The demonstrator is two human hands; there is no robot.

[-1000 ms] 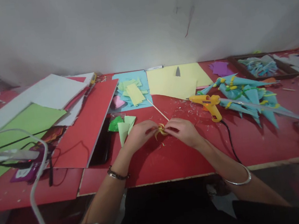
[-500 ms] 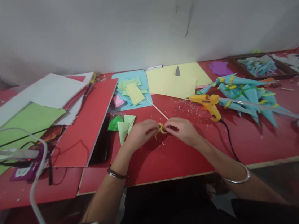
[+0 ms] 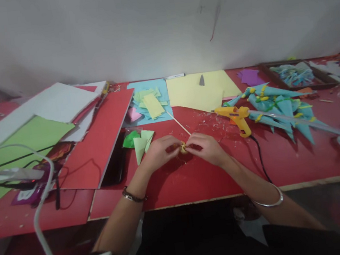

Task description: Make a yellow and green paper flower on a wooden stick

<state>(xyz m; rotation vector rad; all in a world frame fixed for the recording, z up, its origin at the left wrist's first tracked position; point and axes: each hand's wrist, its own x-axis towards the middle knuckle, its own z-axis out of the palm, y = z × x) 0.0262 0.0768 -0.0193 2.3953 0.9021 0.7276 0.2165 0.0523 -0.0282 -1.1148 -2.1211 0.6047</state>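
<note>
Between my fingertips, just above the red table [image 3: 196, 186], is a small yellow coiled paper strip [image 3: 183, 147]. My left hand [image 3: 162, 151] pinches it from the left, and my right hand [image 3: 206, 147] pinches it from the right. The fingers of both hands are closed, and they hide part of the coil. Beyond the right fingertips a thin wooden stick [image 3: 179, 123] slants away over the table. Two folded pale green paper pieces [image 3: 140, 147] lie left of my left hand, beside a bright green packet [image 3: 131, 139].
Right of my hands lies a yellow glue gun [image 3: 237, 117] with a black cord. Behind it are blue paper cones [image 3: 285, 109]. Yellow paper [image 3: 197, 95] and cut green slips [image 3: 154, 106] lie at the back. A red board [image 3: 97, 140] and white cable [image 3: 38, 226] occupy the left.
The yellow strip, whose loose end hung in a curve to the left, now sits as a tighter, more compact coil. Both hands have stayed almost in place.
</note>
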